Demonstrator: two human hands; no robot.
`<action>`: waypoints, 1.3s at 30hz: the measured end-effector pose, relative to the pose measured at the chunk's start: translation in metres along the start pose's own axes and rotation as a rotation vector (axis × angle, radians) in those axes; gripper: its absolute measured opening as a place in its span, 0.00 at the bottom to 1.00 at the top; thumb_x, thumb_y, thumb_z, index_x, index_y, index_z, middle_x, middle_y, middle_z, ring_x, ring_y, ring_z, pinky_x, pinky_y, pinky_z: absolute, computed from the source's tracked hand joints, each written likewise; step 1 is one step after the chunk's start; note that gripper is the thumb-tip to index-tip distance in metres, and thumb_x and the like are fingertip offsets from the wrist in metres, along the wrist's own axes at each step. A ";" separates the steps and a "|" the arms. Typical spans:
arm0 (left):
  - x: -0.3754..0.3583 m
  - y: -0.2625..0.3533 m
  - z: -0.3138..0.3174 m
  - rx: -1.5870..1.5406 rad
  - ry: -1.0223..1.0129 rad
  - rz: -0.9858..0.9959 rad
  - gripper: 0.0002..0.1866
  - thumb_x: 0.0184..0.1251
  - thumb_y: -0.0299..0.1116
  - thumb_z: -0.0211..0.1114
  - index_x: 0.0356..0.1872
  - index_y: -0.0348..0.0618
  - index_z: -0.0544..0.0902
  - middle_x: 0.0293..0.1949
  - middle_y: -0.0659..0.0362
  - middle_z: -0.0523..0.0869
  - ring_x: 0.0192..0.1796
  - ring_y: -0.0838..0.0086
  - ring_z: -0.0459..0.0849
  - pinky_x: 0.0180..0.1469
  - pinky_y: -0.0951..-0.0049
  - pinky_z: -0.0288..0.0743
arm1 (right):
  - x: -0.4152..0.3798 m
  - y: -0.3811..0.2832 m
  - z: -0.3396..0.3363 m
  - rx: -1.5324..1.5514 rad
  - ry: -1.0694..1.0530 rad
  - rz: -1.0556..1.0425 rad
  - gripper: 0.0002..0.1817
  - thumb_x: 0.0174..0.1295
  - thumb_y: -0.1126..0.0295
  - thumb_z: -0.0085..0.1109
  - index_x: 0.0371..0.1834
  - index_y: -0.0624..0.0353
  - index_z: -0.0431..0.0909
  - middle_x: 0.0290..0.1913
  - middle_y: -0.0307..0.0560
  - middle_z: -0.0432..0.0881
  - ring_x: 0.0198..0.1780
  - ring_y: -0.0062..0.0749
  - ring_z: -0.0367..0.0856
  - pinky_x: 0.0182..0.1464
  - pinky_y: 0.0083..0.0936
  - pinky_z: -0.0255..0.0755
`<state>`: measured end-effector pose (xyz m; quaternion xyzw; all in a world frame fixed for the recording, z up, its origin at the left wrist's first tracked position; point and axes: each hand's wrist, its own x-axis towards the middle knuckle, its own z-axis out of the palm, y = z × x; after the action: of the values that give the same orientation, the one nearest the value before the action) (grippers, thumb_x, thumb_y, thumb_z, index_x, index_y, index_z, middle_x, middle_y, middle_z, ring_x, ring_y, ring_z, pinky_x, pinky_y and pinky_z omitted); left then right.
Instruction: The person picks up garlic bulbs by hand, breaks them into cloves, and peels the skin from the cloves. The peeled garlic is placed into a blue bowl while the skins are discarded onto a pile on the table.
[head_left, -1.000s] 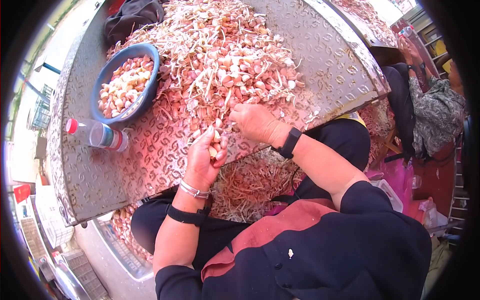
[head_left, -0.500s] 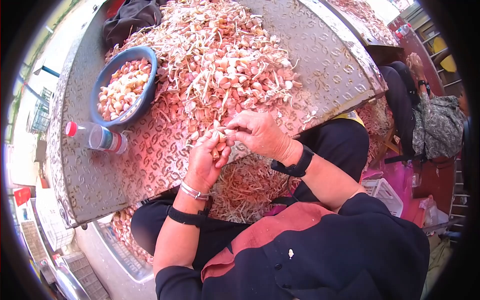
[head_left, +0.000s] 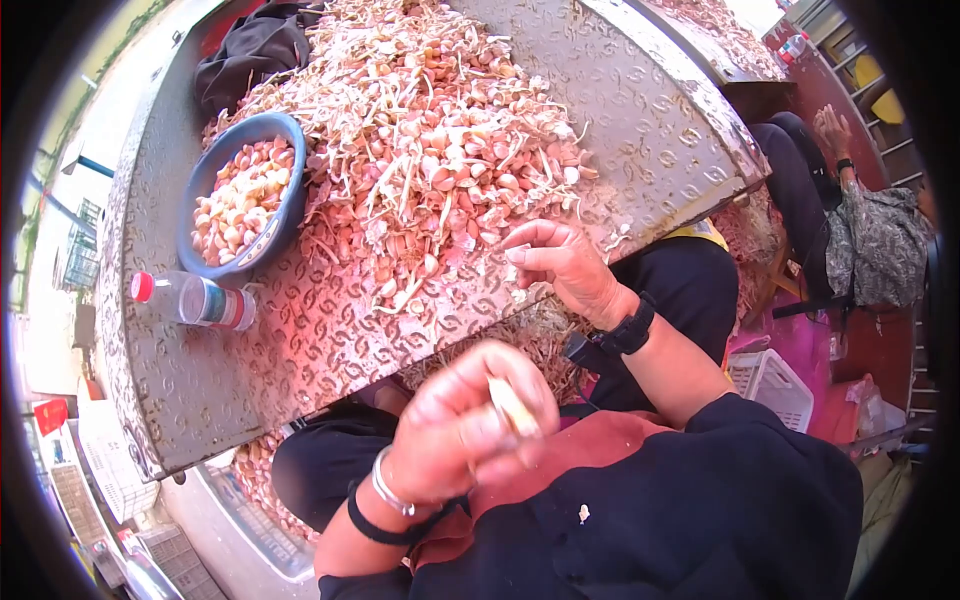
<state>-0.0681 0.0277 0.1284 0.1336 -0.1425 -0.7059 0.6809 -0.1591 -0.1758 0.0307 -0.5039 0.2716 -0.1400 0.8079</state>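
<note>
Fingers of the left hand (head_left: 462,428) pinch a pale garlic clove (head_left: 512,406), raised close to the chest (blurred); the right hand (head_left: 560,262) hovers at the table (head_left: 660,130) edge, fingers loosely curled, beside the garlic heap (head_left: 430,130); a blue bowl (head_left: 290,205) of cloves sits left of it.

No readable text, brand, number or sign anywhere. Label band on the plastic bottle (head_left: 192,298) too small and blurred to make out. Embossed marks across the metal table (head_left: 640,120) only a repeated pattern, not letters.
</note>
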 end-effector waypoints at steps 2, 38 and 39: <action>-0.010 -0.001 0.035 0.200 -0.218 -0.055 0.11 0.66 0.34 0.60 0.39 0.36 0.71 0.31 0.48 0.79 0.20 0.76 0.71 0.21 0.76 0.67 | -0.001 0.005 -0.007 -0.018 0.005 -0.025 0.07 0.56 0.73 0.63 0.38 0.61 0.81 0.30 0.35 0.80 0.29 0.15 0.77 0.31 0.15 0.74; 0.064 -0.016 -0.117 -0.124 0.700 0.022 0.10 0.70 0.38 0.53 0.31 0.44 0.74 0.29 0.58 0.76 0.27 0.74 0.71 0.19 0.82 0.59 | 0.104 -0.022 -0.035 -1.622 0.085 -0.528 0.10 0.52 0.70 0.57 0.39 0.57 0.80 0.33 0.52 0.79 0.39 0.48 0.79 0.41 0.37 0.74; 0.063 -0.016 -0.120 -0.057 0.702 0.023 0.09 0.69 0.36 0.54 0.31 0.44 0.73 0.29 0.59 0.75 0.26 0.76 0.70 0.19 0.84 0.59 | 0.102 -0.018 -0.034 -1.680 0.025 -0.515 0.11 0.52 0.70 0.57 0.39 0.58 0.79 0.34 0.52 0.79 0.39 0.49 0.79 0.41 0.38 0.74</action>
<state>-0.0394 -0.0371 0.0123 0.3476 0.1185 -0.6126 0.6998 -0.0950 -0.2595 0.0044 -0.9759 0.1718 -0.0772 0.1100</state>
